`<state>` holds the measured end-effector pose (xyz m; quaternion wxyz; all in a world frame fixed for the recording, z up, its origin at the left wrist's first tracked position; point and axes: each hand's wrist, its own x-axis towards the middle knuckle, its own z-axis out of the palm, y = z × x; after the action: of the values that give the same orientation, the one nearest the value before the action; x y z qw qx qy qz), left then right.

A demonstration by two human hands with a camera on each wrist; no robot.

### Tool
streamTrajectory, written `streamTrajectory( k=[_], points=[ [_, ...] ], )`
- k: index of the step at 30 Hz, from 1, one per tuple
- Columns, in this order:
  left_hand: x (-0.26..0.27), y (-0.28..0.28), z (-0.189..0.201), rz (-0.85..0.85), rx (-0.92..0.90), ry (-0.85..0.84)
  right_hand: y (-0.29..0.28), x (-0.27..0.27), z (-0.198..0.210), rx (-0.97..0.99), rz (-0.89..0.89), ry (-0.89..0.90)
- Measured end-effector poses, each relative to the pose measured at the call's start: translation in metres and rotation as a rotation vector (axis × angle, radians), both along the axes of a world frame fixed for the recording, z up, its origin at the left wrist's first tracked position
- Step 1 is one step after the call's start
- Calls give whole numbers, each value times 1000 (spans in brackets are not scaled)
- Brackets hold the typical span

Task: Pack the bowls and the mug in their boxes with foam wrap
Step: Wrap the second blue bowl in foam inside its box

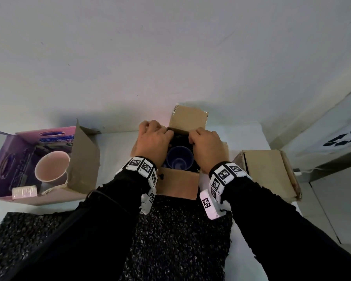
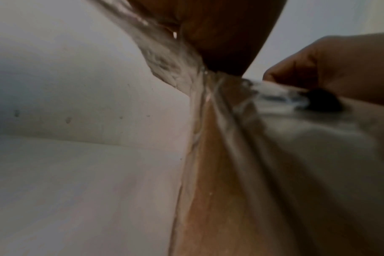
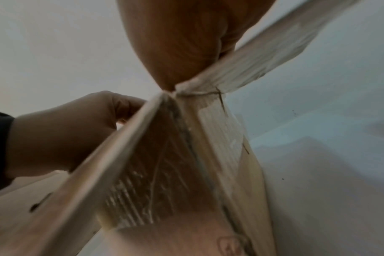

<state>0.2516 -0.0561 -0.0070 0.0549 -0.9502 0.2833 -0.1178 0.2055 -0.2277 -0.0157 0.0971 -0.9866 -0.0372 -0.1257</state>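
Observation:
A brown cardboard box point(image 1: 178, 184) stands open in the middle of the table, its far flap point(image 1: 188, 118) upright. Inside it, a blue mug point(image 1: 179, 161) sits upright with black foam wrap point(image 1: 180, 138) packed around it. My left hand point(image 1: 162, 133) and right hand point(image 1: 196, 137) are both at the far rim of the opening, their fingers curled down onto the foam. In the left wrist view the right hand point(image 2: 340, 65) pinches a dark bit of foam point(image 2: 322, 102) at the box edge. The right wrist view shows the left hand point(image 3: 61, 138) curled beyond a flap.
At the left lies a purple box point(image 1: 14, 159), open, with a pink bowl point(image 1: 52, 166) inside. A closed brown box point(image 1: 267, 171) sits at the right. A black foam sheet point(image 1: 180, 230) covers the table's near side under my arms. A white wall stands close behind.

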Motion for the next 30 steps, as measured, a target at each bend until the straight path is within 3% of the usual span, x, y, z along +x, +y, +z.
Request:
streamTrajectory(
  k=[7, 13, 18, 22, 26, 30],
  points=[
    [1, -1, -6, 61, 85, -32, 1, 1, -6, -172, -35, 24],
    [-9, 6, -3, 96, -58, 76, -3, -12, -3, -203, -20, 39],
    [-34, 21, -4, 95, -193, 177, 1, -36, 4, -58, -32, 43],
    [-62, 31, -9, 79, -243, 236, 10, -68, 5, 211, 137, 28],
    [-101, 46, -12, 8, -312, 303, 19, -108, 2, 247, 244, -30],
    [-137, 66, -23, -75, -252, 363, 35, -160, -12, 325, 196, -77]
  ],
)
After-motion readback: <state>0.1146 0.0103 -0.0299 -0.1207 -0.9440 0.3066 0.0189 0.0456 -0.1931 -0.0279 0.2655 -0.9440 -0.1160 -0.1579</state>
